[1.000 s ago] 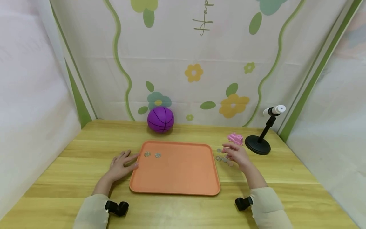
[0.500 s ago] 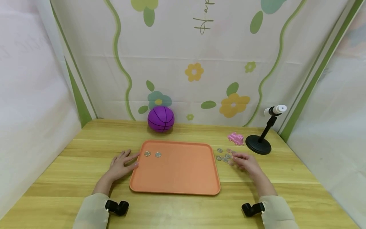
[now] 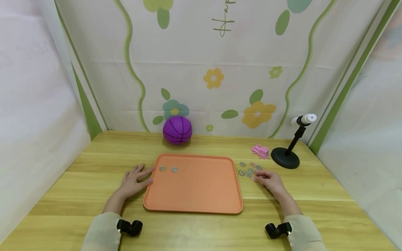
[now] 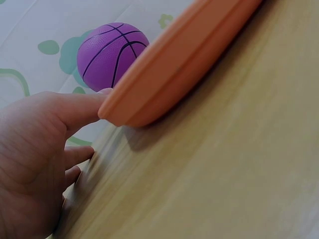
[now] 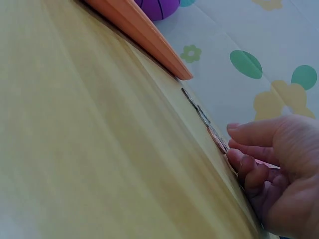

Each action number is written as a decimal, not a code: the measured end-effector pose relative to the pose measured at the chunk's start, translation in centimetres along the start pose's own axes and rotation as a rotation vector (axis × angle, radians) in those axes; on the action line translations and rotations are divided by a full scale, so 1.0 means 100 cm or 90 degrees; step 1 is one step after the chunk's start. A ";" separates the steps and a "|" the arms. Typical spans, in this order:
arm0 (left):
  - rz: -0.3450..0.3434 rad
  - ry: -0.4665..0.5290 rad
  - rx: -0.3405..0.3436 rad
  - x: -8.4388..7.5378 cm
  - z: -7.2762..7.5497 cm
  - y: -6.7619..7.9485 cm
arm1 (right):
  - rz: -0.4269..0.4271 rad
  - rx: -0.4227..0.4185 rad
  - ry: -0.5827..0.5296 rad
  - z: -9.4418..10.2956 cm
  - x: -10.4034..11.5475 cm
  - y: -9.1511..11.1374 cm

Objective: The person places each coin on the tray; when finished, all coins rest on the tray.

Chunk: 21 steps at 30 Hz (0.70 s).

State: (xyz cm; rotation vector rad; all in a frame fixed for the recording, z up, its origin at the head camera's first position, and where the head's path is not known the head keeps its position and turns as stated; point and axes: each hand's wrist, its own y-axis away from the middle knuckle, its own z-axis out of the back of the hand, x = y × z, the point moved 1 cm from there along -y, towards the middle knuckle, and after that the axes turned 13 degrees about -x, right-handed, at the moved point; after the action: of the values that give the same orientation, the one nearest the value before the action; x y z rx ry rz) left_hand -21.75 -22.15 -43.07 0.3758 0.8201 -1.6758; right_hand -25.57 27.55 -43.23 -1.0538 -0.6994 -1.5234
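My left hand [image 3: 131, 183] lies on the table at the left end of an orange tray [image 3: 194, 202], its fingers spread. The index finger and thumb touch the tray rim, and the left wrist view has one fingertip against the tray edge [image 4: 164, 69]. Inside the tray, at its upper left, lie a coin [image 3: 162, 168] and a second coin [image 3: 174, 169]. My right hand [image 3: 272, 183] is over the right side of a group of loose coins [image 3: 248, 174]. Its fingertips are at a copper-coloured coin [image 5: 217, 140]; a gap shows between thumb and bent fingers.
Behind the tray sits a purple ball [image 3: 177, 130] with black lines. A pink toy [image 3: 260, 151] lies beyond the coins, left of a black stand [image 3: 285, 158] bearing a white cylinder. A patterned cloth [image 3: 194, 104] hangs behind the wooden table [image 3: 201, 230].
My right hand has shifted to the right and nearer the table's front, down to the right side of the coins, uncovering several of them. The left hand and tray stay in place.
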 end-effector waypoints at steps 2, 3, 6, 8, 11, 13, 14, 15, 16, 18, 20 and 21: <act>0.000 0.001 0.001 0.000 0.000 0.000 | 0.011 0.000 0.016 -0.001 -0.001 0.000; 0.001 0.003 0.001 0.000 0.000 0.000 | 0.017 -0.001 0.026 -0.002 -0.001 0.000; 0.002 0.004 0.001 -0.001 0.000 0.001 | 0.031 -0.001 0.049 -0.003 -0.001 0.001; 0.002 0.004 -0.001 -0.001 0.000 0.001 | 0.038 -0.004 0.058 -0.004 0.001 0.001; 0.003 0.004 -0.001 0.000 0.000 0.002 | 0.050 -0.005 0.069 -0.005 0.002 0.001; 0.003 0.005 -0.001 0.000 0.000 0.002 | 0.056 -0.007 0.081 -0.006 0.003 0.002; 0.004 0.006 0.000 0.000 0.000 0.002 | 0.061 -0.007 0.089 -0.006 0.003 0.002; 0.004 0.007 0.000 0.000 0.000 0.002 | 0.067 -0.007 0.097 -0.006 0.003 0.002; 0.004 0.007 0.000 0.000 0.000 0.002 | 0.071 -0.007 0.105 -0.007 0.003 0.003; 0.005 0.009 0.001 0.000 0.000 0.002 | 0.081 -0.006 0.119 -0.007 0.004 0.003; 0.006 0.009 0.001 0.000 0.000 0.001 | 0.092 -0.004 0.133 -0.007 0.005 0.003; 0.006 0.010 0.001 0.000 0.000 0.001 | 0.094 -0.005 0.139 -0.007 0.006 0.003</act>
State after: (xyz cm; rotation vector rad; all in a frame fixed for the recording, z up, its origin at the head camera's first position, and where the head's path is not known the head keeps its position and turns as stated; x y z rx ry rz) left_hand -21.64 -22.17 -43.11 0.3935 0.8272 -1.6669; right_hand -25.46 26.60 -43.07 -0.9084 -0.4546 -1.4865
